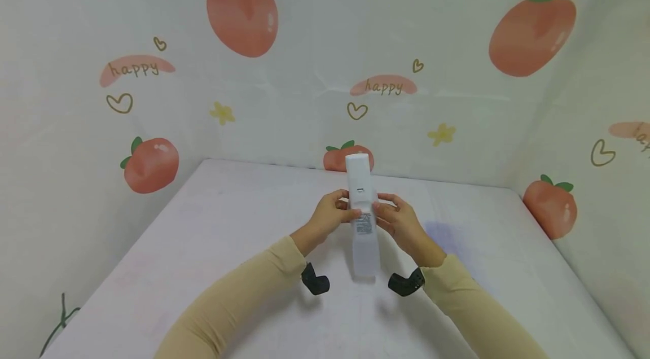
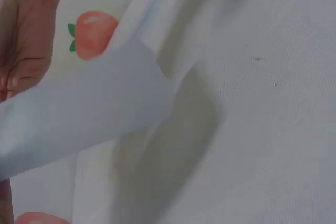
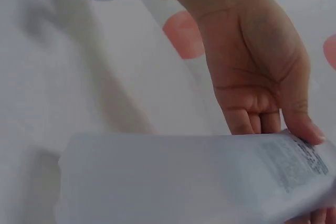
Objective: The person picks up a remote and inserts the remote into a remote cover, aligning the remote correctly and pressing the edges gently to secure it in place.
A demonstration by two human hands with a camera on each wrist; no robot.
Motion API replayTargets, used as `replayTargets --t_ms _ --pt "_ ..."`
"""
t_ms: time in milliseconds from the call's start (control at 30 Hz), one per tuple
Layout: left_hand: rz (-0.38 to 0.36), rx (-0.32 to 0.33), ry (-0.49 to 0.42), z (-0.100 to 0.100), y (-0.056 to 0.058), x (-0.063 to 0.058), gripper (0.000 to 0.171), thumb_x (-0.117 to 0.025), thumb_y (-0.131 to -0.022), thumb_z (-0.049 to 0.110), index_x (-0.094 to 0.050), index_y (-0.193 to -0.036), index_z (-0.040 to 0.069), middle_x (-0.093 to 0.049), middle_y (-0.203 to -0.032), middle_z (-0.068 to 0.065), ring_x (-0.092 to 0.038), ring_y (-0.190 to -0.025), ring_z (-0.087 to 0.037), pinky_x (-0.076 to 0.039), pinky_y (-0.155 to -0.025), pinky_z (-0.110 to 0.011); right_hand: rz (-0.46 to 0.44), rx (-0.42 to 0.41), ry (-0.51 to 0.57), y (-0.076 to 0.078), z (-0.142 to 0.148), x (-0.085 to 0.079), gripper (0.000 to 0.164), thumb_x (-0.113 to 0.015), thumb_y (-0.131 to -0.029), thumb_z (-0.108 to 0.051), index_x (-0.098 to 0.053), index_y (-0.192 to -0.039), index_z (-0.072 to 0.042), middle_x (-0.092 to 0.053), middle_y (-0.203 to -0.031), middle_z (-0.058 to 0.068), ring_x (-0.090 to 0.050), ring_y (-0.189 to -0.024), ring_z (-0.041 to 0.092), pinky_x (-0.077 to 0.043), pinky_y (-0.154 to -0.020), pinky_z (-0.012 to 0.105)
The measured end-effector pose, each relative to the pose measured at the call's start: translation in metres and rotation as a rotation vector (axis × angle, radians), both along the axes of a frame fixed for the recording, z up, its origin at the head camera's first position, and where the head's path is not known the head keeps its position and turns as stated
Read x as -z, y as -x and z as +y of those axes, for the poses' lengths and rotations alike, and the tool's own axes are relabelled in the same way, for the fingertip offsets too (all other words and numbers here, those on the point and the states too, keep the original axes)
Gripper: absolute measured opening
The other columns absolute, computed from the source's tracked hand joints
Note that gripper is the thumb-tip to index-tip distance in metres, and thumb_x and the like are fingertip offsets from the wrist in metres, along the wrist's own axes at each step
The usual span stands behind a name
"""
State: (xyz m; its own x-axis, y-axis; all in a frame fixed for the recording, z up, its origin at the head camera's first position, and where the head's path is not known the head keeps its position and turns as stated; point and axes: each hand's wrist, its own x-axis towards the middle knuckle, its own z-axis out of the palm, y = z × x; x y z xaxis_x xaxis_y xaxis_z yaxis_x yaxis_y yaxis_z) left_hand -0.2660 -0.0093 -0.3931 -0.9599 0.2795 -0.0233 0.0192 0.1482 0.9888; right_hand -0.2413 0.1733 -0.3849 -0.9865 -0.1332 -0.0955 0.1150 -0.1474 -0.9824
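Note:
A long white plastic device is held upright in front of me, between both hands. It has a small dark slot on its upper half, a grey printed label at mid-length and a frosted, paler lower part. My left hand grips its left side, with the thumb over the front just above the label. On the other side my right hand holds the edge with thumb and fingers. The device's lower end stands out over its shadow in the left wrist view. The tips of some fingers are hidden behind it.
A white-covered table lies below, with a faint blue stain at right. Behind it hangs a white curtain printed with peaches and hearts. Black wrist cameras hang under both wrists. A green cord shows at lower left.

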Motion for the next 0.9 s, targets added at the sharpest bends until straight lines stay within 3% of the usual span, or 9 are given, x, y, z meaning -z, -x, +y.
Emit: replayTargets --t_ms 167,267,533,633,733,833,900 --pt "-0.007 -0.003 0.025 0.001 -0.004 -0.001 0.033 -0.070 -0.089 0.010 -0.058 -0.119 0.001 -0.070 -0.098 -0.016 -0.064 -0.083 -0.015 -0.057 -0.080 -0.032 -0.058 0.062 0.047 -0.003 -0.003 0.004 0.008 -0.053 -0.100 -0.010 -0.058 -0.097 -0.005 -0.062 -0.088 -0.006 -0.065 -0.083 0.006 -0.055 -0.077 0.021" --pt "-0.013 0.018 0.041 0.002 -0.006 -0.002 0.033 -0.069 -0.089 0.009 -0.058 -0.119 0.001 -0.070 -0.096 -0.015 -0.064 -0.082 -0.015 -0.058 -0.078 -0.033 -0.060 0.105 0.033 -0.001 -0.004 0.005 0.017 -0.052 -0.100 -0.011 -0.060 -0.085 -0.011 -0.061 -0.082 -0.006 -0.064 -0.079 0.005 -0.055 -0.074 0.021" --pt "-0.052 0.121 0.059 0.002 -0.004 -0.009 0.037 -0.068 -0.089 0.005 -0.056 -0.123 0.000 -0.070 -0.097 -0.018 -0.065 -0.082 -0.018 -0.059 -0.078 -0.036 -0.060 0.127 0.021 0.005 -0.003 -0.004 0.021 -0.049 -0.100 -0.006 -0.058 -0.081 -0.011 -0.060 -0.079 -0.005 -0.059 -0.070 0.006 -0.052 -0.065 0.019" --pt "-0.053 0.134 0.091 0.003 -0.005 -0.009 0.039 -0.070 -0.088 0.005 -0.056 -0.123 0.000 -0.070 -0.096 -0.015 -0.065 -0.082 -0.018 -0.059 -0.077 -0.036 -0.089 0.133 0.021 0.004 -0.006 -0.003 0.019 -0.047 -0.101 -0.005 -0.054 -0.085 -0.011 -0.059 -0.080 -0.004 -0.056 -0.068 0.006 -0.050 -0.062 0.019" --pt "-0.052 0.108 0.101 0.004 -0.007 -0.009 0.040 -0.072 -0.086 0.006 -0.057 -0.123 0.001 -0.070 -0.094 -0.015 -0.064 -0.080 -0.017 -0.059 -0.076 -0.036 -0.082 0.152 0.017 0.002 -0.010 0.000 0.006 -0.045 -0.102 -0.005 -0.050 -0.105 -0.008 -0.060 -0.080 -0.003 -0.056 -0.065 0.007 -0.049 -0.061 0.020" --pt "-0.053 0.072 0.094 0.005 -0.009 -0.009 0.038 -0.074 -0.084 0.007 -0.060 -0.118 0.001 -0.070 -0.093 -0.014 -0.065 -0.079 -0.017 -0.059 -0.074 -0.035 -0.058 0.162 -0.021 0.000 -0.014 0.001 0.023 -0.042 -0.104 -0.013 -0.042 -0.127 -0.008 -0.061 -0.088 -0.002 -0.059 -0.069 0.008 -0.051 -0.065 0.022" --pt "-0.050 0.048 0.086 0.004 -0.009 -0.011 0.036 -0.076 -0.082 0.008 -0.062 -0.114 0.000 -0.071 -0.092 -0.014 -0.066 -0.078 -0.017 -0.059 -0.073 -0.035 -0.044 0.149 -0.060 -0.001 -0.015 -0.002 0.033 -0.040 -0.105 -0.021 -0.039 -0.136 -0.008 -0.061 -0.103 0.002 -0.062 -0.079 0.010 -0.052 -0.071 0.023"
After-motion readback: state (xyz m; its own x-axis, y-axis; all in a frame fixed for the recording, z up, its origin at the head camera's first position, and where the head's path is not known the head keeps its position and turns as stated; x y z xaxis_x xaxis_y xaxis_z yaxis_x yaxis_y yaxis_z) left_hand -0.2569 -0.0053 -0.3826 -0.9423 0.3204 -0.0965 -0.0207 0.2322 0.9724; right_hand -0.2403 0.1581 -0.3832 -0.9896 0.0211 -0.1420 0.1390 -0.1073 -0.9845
